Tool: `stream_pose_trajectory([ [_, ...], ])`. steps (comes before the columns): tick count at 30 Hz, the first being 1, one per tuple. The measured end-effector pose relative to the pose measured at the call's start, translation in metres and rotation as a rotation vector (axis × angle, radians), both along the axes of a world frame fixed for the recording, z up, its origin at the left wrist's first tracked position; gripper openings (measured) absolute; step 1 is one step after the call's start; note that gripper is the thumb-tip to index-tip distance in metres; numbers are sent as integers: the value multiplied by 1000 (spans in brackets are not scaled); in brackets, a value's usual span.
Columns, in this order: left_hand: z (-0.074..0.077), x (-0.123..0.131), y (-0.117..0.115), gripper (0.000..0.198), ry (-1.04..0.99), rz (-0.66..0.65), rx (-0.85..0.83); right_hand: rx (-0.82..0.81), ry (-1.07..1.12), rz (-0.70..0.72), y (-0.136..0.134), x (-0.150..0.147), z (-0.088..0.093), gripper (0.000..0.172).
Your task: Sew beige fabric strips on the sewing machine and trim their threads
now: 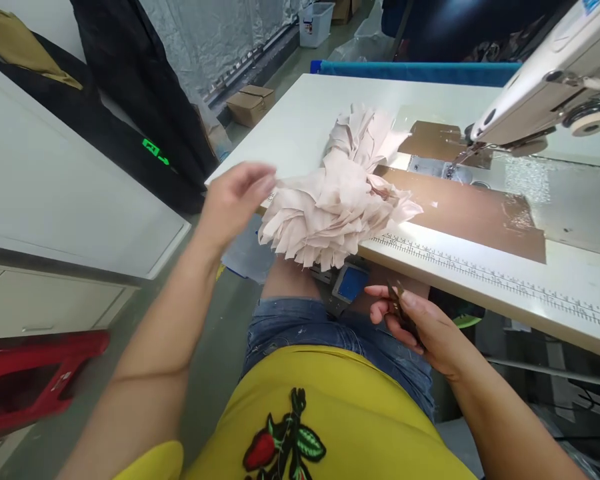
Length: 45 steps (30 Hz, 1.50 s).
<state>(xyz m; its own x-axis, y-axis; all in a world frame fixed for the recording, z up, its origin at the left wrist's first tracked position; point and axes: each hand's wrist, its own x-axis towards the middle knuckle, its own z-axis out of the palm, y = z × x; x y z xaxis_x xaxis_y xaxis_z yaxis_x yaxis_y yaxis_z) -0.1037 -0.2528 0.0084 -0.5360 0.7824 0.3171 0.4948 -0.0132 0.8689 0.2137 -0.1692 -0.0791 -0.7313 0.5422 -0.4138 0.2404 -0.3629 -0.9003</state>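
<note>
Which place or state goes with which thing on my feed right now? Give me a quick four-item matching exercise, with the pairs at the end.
Things:
1. Left hand
2. Right hand
3. Pale pink fabric bundle
4. Sewing machine

Places or states:
A. Heaped on the tabletop, hanging over its near edge
B. Holding a small dark tool
C. White, at the upper right of the picture
D. Blurred, beside the bundle's left side

Pairs: 1-D, 2-B, 3-A, 4-C
</note>
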Motion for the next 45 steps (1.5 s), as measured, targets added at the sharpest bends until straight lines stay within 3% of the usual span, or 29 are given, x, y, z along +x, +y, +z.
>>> stream_pose_trajectory([
  [2,-28,5,-37,36,-187,-44,-40,13,0,63,-1,-9,0,58],
  [4,-62,20,-58,30,-484,-103,-213,32,-31,131,-3,-19,1,59],
  [7,-107,56,-59,34,-641,-104,-237,58,-65,190,-9,-35,5,57],
  [10,-130,83,-42,40,-766,-55,-176,51,-70,184,-15,-49,10,55],
  [13,-135,91,-33,36,-820,-36,-123,20,-65,162,-19,-61,12,56],
  [19,-139,88,-37,25,-857,-37,-61,-6,-77,109,-21,-82,12,48],
  [30,-139,90,-38,25,-866,-71,-43,91,19,150,-16,-103,-7,34],
  [35,-141,88,-39,23,-881,-78,-47,171,-12,156,-15,-103,-5,35],
  [45,-138,88,-31,23,-982,-16,7,33,0,91,-19,-93,-1,40],
])
